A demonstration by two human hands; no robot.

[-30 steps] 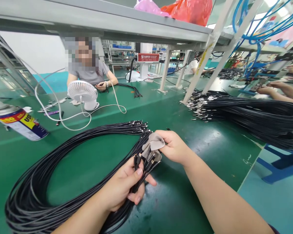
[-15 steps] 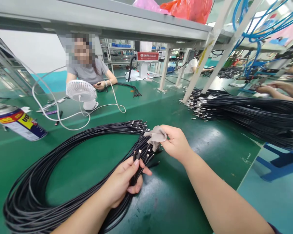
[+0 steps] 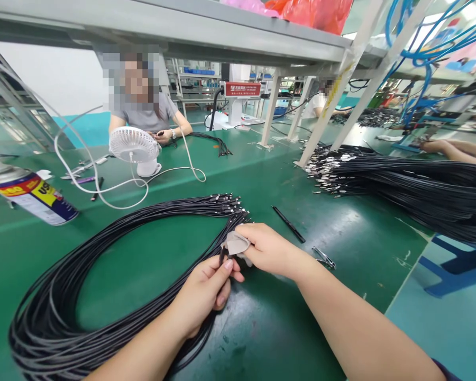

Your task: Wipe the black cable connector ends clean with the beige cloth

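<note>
Two hands met: right hand (image 3: 267, 248), fingers clamped on grey cloth (image 3: 237, 244), had shifted down to left hand (image 3: 206, 286), fingers closed around cable ends (image 3: 222, 256); cloth covered tips, wiping apparently underway. Cable bundle (image 3: 43, 317) looped on green table (image 3: 135, 264).

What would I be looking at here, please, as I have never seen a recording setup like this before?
There is no robot: these are a person's own bare hands, seen from a camera worn on the head that looks forward and down. The left hand grips some black cables near their ends, and the right hand pinches a grey cloth right beside its fingers. The cables lie in a big loop on a green table, with a white fan and a spray can beyond. To the right lies another pile of cables. A co-worker sits opposite.
</note>
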